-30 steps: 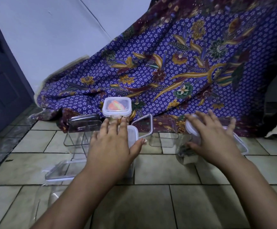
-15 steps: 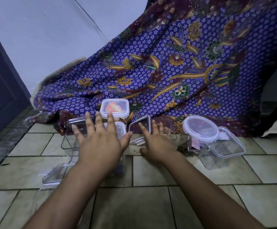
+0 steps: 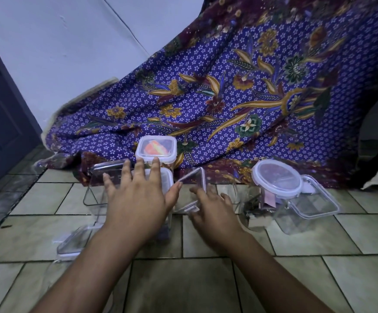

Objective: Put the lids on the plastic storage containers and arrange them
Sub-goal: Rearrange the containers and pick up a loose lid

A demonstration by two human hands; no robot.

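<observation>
My left hand (image 3: 136, 199) lies flat with fingers spread on the white-rimmed lid of a tall square container (image 3: 166, 180) at the centre of the tiled floor. Just to its right, my right hand (image 3: 215, 208) grips the lower corner of a tilted clear square lid (image 3: 194, 181); the hand is blurred. Behind stands a small square lidded container (image 3: 156, 150) with something orange inside. A round container (image 3: 277, 178) with its lid on sits at the right. Beside it is an open clear box (image 3: 307, 208) with a loose lid lying across it.
Another clear container (image 3: 100, 177) stands at the left behind my left hand. A flat lid (image 3: 75, 241) lies on the floor at the lower left. A purple flowered cloth (image 3: 228, 98) hangs behind everything. A dark door (image 3: 0, 120) is at the far left.
My right hand left the round container and crossed left to the tilted clear lid. My left hand stayed on the tall square container's lid, fingers spreading wider.
</observation>
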